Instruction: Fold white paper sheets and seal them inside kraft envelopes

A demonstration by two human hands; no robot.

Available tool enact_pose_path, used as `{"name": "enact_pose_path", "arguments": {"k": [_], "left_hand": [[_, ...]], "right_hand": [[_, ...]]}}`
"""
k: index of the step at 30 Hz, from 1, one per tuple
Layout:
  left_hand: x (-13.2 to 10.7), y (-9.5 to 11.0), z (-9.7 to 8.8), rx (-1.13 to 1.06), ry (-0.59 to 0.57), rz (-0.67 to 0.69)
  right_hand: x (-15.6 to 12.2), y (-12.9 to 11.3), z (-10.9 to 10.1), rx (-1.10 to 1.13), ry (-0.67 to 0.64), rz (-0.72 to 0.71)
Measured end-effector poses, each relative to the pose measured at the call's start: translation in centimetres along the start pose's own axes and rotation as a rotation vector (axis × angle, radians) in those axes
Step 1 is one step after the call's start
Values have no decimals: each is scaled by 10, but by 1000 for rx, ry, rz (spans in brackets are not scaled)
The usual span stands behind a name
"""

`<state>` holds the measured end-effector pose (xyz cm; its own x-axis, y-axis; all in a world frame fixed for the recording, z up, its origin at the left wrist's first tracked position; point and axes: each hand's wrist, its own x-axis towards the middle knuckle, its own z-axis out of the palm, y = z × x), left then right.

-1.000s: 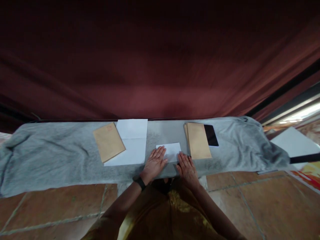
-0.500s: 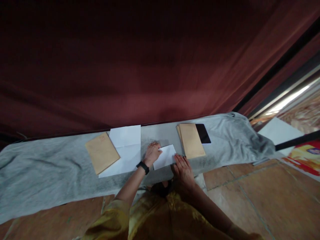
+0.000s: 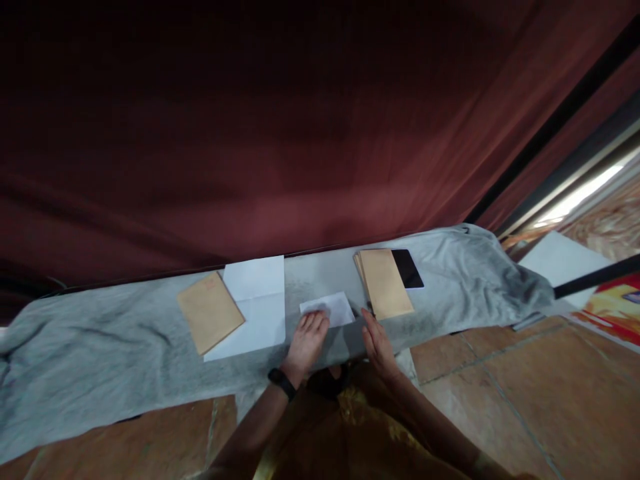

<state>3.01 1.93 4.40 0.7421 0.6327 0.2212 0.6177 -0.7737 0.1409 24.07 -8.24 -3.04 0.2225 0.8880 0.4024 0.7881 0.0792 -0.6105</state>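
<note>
A small folded sheet of white paper (image 3: 339, 309) lies on the grey cloth in front of me. My left hand (image 3: 307, 345), with a black band on its wrist, rests its fingertips on the paper's near left part, covering that corner. Its fingers lie flat and side by side, not wrapped round anything. Just right of the paper, my right hand (image 3: 379, 347) is apart from it, fingers stretched out and nothing held. Its fingertips are close to the near left side of a stack of brown envelopes (image 3: 387, 283).
Partly under the envelope stack is a dark-screened phone or tablet (image 3: 409, 269). To the left, more brown envelopes (image 3: 211, 312) overlap a creased white sheet (image 3: 257, 303). The grey cloth (image 3: 115, 340) covers a long narrow surface against a dark red curtain (image 3: 300, 167).
My left hand has moved from the paper's left edge onto its near part, fingers flattened. My right hand has come off the paper's right edge and shifted slightly right.
</note>
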Motion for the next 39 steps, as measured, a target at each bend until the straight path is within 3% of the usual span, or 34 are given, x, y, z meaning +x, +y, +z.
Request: {"name": "enact_pose_path", "arguments": {"k": [2, 5, 10, 17, 23, 31, 39], "left_hand": [[-13, 2, 19, -15, -30, -1], [-20, -2, 31, -64, -28, -29], [-20, -6, 24, -171, -27, 20], [-17, 5, 24, -154, 15, -77], [8, 10, 35, -38, -42, -120], [-1, 8, 46, 73, -26, -263], [-1, 9, 51, 80, -25, -274]], "right_hand": [[0, -1, -1, 27, 0, -11], [2, -5, -5, 48, -24, -82], [24, -22, 2, -71, -146, -225], [40, -33, 21, -341, -257, -216], [35, -34, 23, -405, -241, -220], [34, -36, 24, -458, -212, -163], [33, -35, 26, -460, -187, -163]]}}
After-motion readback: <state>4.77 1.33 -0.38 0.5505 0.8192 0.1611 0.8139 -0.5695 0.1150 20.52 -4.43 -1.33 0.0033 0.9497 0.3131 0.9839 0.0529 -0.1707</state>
